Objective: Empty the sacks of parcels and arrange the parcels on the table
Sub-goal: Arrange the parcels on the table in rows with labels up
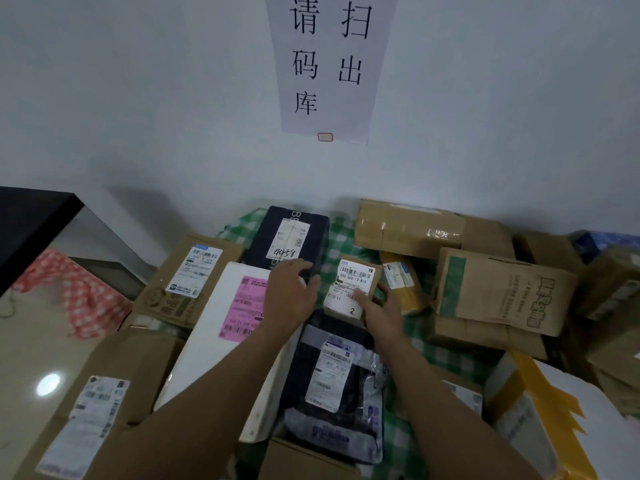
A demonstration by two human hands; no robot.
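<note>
Parcels crowd the green-checked counter [338, 235]. Left hand [291, 292] spread flat, fingertips on the black box [287, 233], palm over the white box [211, 327] with a pink label. Right hand [384, 308] fingers straight, touching the label of the small brown box [353, 284], not gripping. Grey mailer bag [341, 393] lies between the forearms.

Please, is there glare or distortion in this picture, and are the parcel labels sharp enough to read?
Head view: a round glare spot shines on the glossy surface at lower left. Head view: the wide lens seems to taper the wall sign downward. Head view: small label print is blurred, but the handwritten 4458 on the dark box is legible.
</note>
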